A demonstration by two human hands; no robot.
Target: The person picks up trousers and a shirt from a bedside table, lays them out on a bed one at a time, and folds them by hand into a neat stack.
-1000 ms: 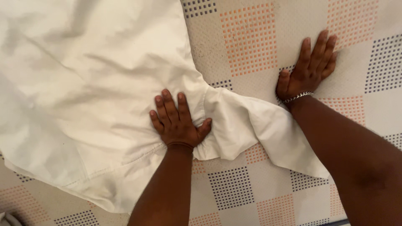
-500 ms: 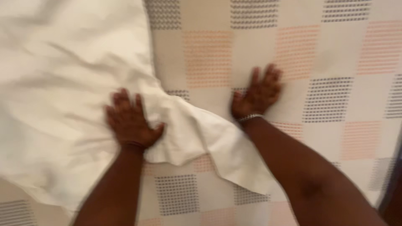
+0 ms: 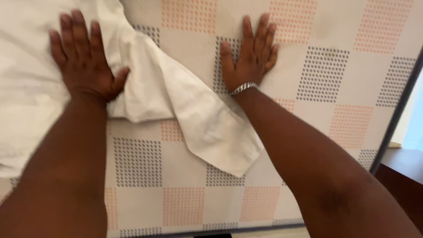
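My left hand (image 3: 83,57) lies flat, fingers spread, pressing on a crumpled white sheet (image 3: 185,110) at the upper left. A loose corner of the sheet trails down to the right between my two arms. My right hand (image 3: 249,55) rests palm-down on the bare mattress (image 3: 335,79), which has a checked pattern of orange and dark dotted squares. A silver bracelet (image 3: 243,87) circles my right wrist. Neither hand grips anything.
The mattress edge with dark piping (image 3: 392,123) runs down the right side. Beyond it are a dark wooden surface (image 3: 403,169) and a pale floor (image 3: 412,128). The mattress's near edge runs along the bottom of the view.
The view has swung down and right, so both hands and the sheet now sit higher and further left. The mattress's right and near edges have come into view. Both hands stay pressed flat.
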